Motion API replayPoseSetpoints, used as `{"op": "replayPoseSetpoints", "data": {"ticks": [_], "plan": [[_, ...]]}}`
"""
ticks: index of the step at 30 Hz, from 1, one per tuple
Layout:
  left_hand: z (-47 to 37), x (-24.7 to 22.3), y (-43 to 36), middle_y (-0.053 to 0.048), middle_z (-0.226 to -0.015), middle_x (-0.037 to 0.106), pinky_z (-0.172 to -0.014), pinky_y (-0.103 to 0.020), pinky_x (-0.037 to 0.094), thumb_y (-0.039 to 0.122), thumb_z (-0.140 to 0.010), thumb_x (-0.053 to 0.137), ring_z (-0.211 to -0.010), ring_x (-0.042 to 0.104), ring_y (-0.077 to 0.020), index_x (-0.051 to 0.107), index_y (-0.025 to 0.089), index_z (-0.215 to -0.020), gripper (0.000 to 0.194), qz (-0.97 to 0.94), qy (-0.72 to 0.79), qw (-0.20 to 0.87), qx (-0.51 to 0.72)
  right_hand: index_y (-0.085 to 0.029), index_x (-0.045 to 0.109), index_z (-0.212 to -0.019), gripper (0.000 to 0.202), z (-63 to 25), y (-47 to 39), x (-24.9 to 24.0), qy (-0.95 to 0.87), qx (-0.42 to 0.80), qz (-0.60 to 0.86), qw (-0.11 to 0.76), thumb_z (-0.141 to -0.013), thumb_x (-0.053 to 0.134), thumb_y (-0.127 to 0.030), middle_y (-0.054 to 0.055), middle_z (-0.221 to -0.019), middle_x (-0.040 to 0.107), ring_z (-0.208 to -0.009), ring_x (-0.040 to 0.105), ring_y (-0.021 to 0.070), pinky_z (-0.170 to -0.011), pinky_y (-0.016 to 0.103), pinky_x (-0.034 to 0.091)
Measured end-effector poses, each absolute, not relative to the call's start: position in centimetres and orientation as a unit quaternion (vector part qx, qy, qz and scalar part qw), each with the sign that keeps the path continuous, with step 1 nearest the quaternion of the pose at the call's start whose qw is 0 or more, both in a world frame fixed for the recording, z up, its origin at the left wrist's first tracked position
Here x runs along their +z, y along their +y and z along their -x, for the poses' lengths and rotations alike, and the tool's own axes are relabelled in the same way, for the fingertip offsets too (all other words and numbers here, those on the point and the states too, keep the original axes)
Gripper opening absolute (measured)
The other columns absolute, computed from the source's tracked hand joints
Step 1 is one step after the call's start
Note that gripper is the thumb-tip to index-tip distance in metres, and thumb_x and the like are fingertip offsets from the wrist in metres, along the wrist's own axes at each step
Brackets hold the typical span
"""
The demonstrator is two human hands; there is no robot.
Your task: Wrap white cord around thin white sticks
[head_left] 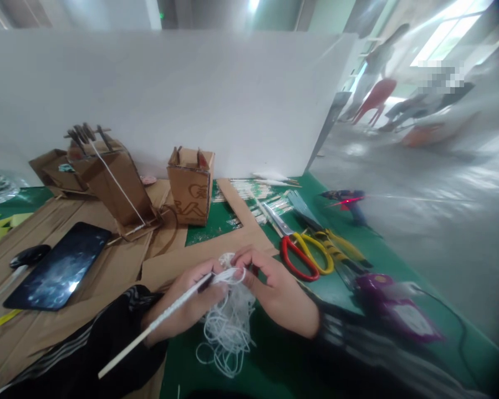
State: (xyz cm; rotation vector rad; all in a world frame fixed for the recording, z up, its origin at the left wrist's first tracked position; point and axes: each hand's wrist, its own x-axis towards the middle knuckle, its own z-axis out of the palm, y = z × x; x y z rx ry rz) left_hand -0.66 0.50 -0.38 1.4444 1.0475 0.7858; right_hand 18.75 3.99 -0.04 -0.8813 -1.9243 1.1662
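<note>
My left hand (187, 302) is closed on a wooden stick (127, 350) wrapped along its upper part with white string. The stick slants from the lower left up to the fingers. Beside it, my right hand (276, 288) pinches strands of the white string (229, 332), with thumb and forefinger together near the left fingertips. A loose tangle of the string hangs below and between both hands, over the green table.
Cardboard boxes (190, 191) stand behind my hands, one with a string (118, 183) attached. A black phone (59, 266) lies left on cardboard. Red-and-yellow scissors (300, 256), pliers (347, 249), thin sticks (270, 208) and a glue gun (349, 199) lie right. People are in the background.
</note>
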Motion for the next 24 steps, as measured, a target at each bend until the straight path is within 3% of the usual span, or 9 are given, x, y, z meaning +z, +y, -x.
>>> {"op": "replayPoseSetpoints", "data": {"ticks": [5, 10, 16, 24], "plan": [[0.6, 0.0, 0.6, 0.001, -0.079, 0.052, -0.065, -0.024, 0.038, 0.02, -0.087, 0.049, -0.072, 0.046, -0.0143, 0.055, 0.018, -0.084, 0.008, -0.672, 0.443, 0.518, 0.29, -0.018, 0.055, -0.088, 0.017, -18.9, 4.1, 0.0, -0.699, 0.53, 0.327, 0.35, -0.094, 0.05, -0.033, 0.004, -0.094, 0.061, -0.083, 0.056, 0.0154, -0.074, 0.028, 0.045], [0.4, 0.2, 0.6, -0.002, -0.088, 0.06, -0.07, -0.027, 0.043, 0.024, -0.087, 0.05, -0.079, 0.054, -0.0181, 0.059, 0.018, -0.097, 0.015, -0.657, 0.443, 0.537, 0.289, -0.017, 0.053, -0.085, 0.026, -18.9, 4.4, -0.3, -0.644, 0.602, 0.325, 0.342, -0.09, 0.055, -0.043, -0.001, -0.075, 0.055, -0.066, 0.05, 0.0118, -0.061, 0.025, 0.042], [0.3, -0.4, 0.3, 0.0, -0.085, 0.058, -0.066, -0.024, 0.042, 0.03, -0.08, 0.065, -0.073, 0.05, -0.0142, 0.057, 0.019, -0.101, 0.024, -0.6, 0.463, 0.573, 0.312, -0.017, 0.054, -0.089, 0.02, -18.6, 3.9, -0.4, -0.649, 0.584, 0.343, 0.347, -0.089, 0.058, -0.036, 0.001, -0.08, 0.059, -0.074, 0.055, 0.0132, -0.068, 0.026, 0.045], [-0.2, -0.9, 0.3, 0.001, -0.071, 0.053, -0.058, -0.023, 0.037, 0.036, -0.084, 0.06, -0.064, 0.046, -0.0133, 0.059, 0.017, -0.089, 0.019, -0.583, 0.529, 0.515, 0.339, -0.017, 0.057, -0.087, 0.018, -18.5, 3.3, -0.4, -0.659, 0.542, 0.375, 0.362, -0.087, 0.06, -0.035, 0.0, -0.078, 0.06, -0.072, 0.055, 0.0132, -0.067, 0.025, 0.045]]}}
